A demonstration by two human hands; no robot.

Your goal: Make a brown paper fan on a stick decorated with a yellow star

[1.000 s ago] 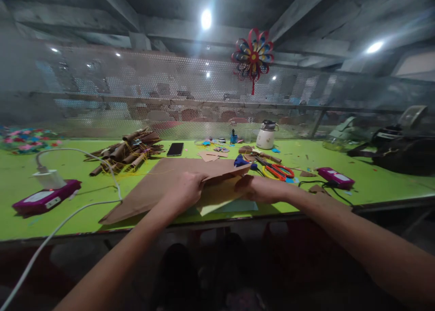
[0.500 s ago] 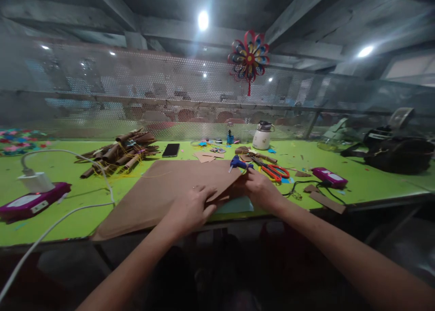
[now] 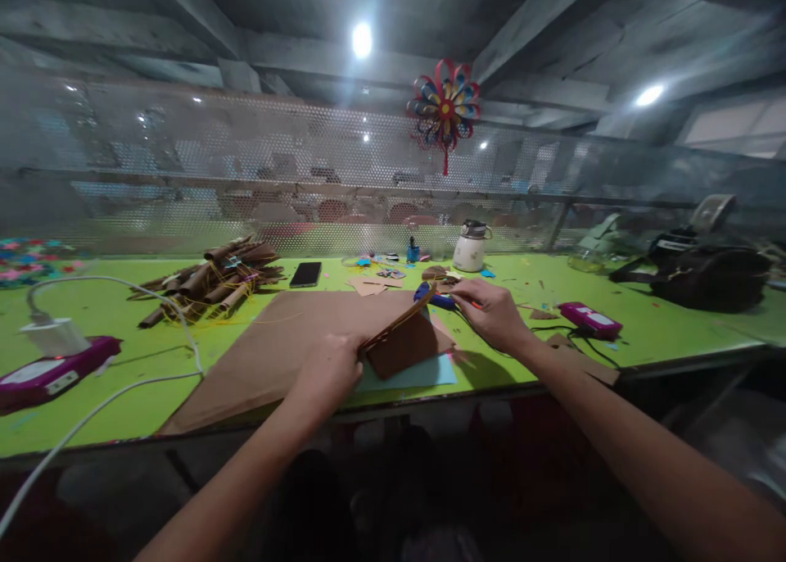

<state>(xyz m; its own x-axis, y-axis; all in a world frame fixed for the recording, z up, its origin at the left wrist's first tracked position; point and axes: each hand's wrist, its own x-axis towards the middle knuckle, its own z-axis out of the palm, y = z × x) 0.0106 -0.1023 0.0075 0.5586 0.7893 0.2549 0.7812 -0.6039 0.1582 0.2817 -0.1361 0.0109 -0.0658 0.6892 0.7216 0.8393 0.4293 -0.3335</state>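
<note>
My left hand is closed around the lower edge of a folded brown paper piece. That piece tilts up from the table, its upper corner reaching the blue glue gun. Under my left hand lies a large brown paper sheet, and a light blue sheet shows below the folded piece. My right hand is just right of the glue gun, with its fingertips drawn together. A bit of orange shows beneath them; what they hold, if anything, is hidden.
Rolled brown paper tubes are heaped at back left, near a phone. A white bottle stands behind. Purple power strips lie on both sides, with a white cable at left. A dark bag sits far right.
The folded brown paper has been raised on its edge, my left hand now gripping it. My right hand has let go of the paper and moved right and up, covering the orange-handled scissors.
</note>
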